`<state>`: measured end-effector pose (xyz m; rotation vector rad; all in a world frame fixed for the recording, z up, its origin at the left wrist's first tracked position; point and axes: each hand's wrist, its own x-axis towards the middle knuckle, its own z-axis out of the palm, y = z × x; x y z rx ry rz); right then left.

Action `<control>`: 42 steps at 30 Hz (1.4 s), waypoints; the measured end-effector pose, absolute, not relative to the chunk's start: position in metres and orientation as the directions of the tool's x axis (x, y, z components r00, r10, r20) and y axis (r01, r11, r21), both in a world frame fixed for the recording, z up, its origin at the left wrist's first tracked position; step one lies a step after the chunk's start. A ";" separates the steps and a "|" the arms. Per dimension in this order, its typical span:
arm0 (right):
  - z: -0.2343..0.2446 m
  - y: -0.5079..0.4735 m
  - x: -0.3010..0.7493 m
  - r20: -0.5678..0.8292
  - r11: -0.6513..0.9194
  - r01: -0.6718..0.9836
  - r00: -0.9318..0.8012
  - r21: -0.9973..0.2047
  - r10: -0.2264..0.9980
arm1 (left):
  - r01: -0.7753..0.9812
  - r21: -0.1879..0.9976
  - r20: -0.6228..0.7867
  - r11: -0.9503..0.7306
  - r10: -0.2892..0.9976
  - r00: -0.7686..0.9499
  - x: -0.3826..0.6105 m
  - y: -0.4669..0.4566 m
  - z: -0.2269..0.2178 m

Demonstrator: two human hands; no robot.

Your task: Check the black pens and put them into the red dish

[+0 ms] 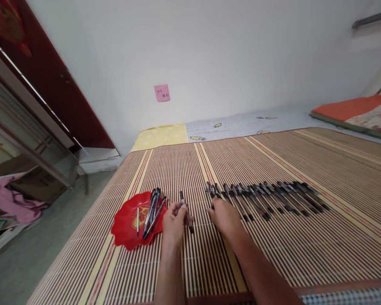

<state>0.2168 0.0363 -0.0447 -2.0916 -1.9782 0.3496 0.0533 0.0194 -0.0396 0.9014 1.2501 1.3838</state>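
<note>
My left hand (177, 216) is closed around a pen (190, 226) with dark ends, held a little above or on the striped mat. To its right, my right hand (222, 212) reaches to the left end of a long row of black-capped pens (257, 190). Its fingertips touch a pen there, partly hidden under the hand, and whether they grip it I cannot tell. Left of my left hand sits a red scalloped plate (122, 220). It carries several pens (152, 214) and a thin white refill (138, 222).
The bamboo mat (165, 169) covers a bed against a white wall. A pink note (162, 92) is stuck to the wall. An orange folded cloth (346, 111) lies at the far right. Left of the bed are the floor, a cardboard box (38, 184) and pink fabric (14, 201).
</note>
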 end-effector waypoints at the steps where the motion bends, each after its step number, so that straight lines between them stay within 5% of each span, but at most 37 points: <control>1: -0.046 0.037 0.215 -0.014 -0.060 0.942 0.058 -0.331 0.998 | -0.209 0.976 -0.105 0.063 0.975 -0.194 0.054 0.019 -0.039; 8: -0.047 0.037 0.211 0.004 -0.090 0.936 0.097 -0.340 0.995 | -0.257 0.965 -0.091 0.043 0.979 -0.180 0.056 0.019 -0.041; 12: -0.044 0.036 0.215 0.113 -0.050 0.879 0.117 -0.475 0.987 | -0.287 0.958 -0.090 0.027 0.973 -0.211 0.057 0.018 -0.039; 17: -0.047 0.029 0.199 0.141 0.093 0.461 0.069 -0.882 0.988 | -0.275 0.961 -0.065 -0.001 0.971 -0.230 0.061 0.019 -0.037; 20: -0.047 0.021 0.181 0.083 0.086 0.226 -0.021 -0.970 0.996 | -0.304 0.953 -0.083 0.008 0.968 -0.236 0.062 0.021 -0.038; 23: -0.041 0.024 0.180 0.103 0.138 0.355 -0.116 -0.925 0.988 | -0.320 0.948 -0.094 0.002 0.958 -0.272 0.058 0.022 -0.040; 27: -0.032 0.053 0.199 0.147 0.169 0.769 -0.099 -0.616 0.984 | -0.312 0.950 -0.079 -0.027 0.944 -0.321 0.050 0.023 -0.041; 33: -0.040 0.094 0.188 0.032 0.099 0.876 -0.095 -0.473 0.995 | -0.325 0.945 -0.081 -0.013 0.959 -0.273 0.051 0.022 -0.036; 39: -0.037 0.083 0.185 0.079 0.118 0.830 -0.089 -0.545 0.993 | -0.322 0.947 -0.040 -0.019 0.984 -0.174 0.050 0.019 -0.034; 42: -0.027 0.066 0.203 0.137 0.140 0.620 -0.052 -0.772 0.989 | -0.292 0.956 -0.011 -0.027 0.992 -0.126 0.049 0.018 -0.033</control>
